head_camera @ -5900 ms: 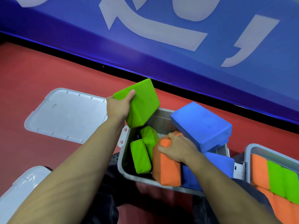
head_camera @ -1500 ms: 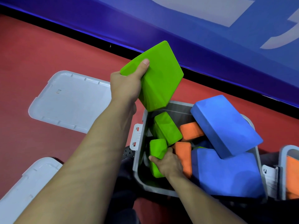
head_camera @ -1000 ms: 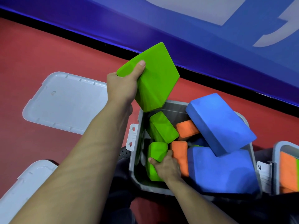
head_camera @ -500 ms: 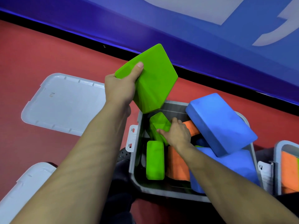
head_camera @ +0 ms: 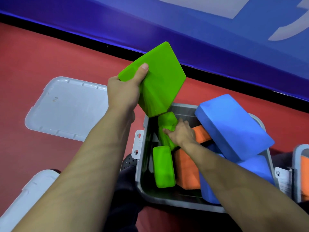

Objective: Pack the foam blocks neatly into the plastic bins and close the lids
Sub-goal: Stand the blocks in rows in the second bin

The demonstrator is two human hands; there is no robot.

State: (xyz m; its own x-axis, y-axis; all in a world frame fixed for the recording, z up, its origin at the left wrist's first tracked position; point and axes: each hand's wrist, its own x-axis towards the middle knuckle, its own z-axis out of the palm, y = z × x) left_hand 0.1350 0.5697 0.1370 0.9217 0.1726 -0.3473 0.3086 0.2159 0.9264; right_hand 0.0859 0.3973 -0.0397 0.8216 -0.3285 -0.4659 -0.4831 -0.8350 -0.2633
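While the left hand (head_camera: 122, 94) grips a big green block (head_camera: 160, 81) above the bin (head_camera: 142, 164), the right hand (head_camera: 181, 133) clutches a smaller green block (head_camera: 166, 122) inside

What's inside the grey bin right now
The grey bin holds two green blocks, orange blocks and blue blocks, jumbled. The right hand grips the rear green one. The bin's floor under the blue blocks is hidden.
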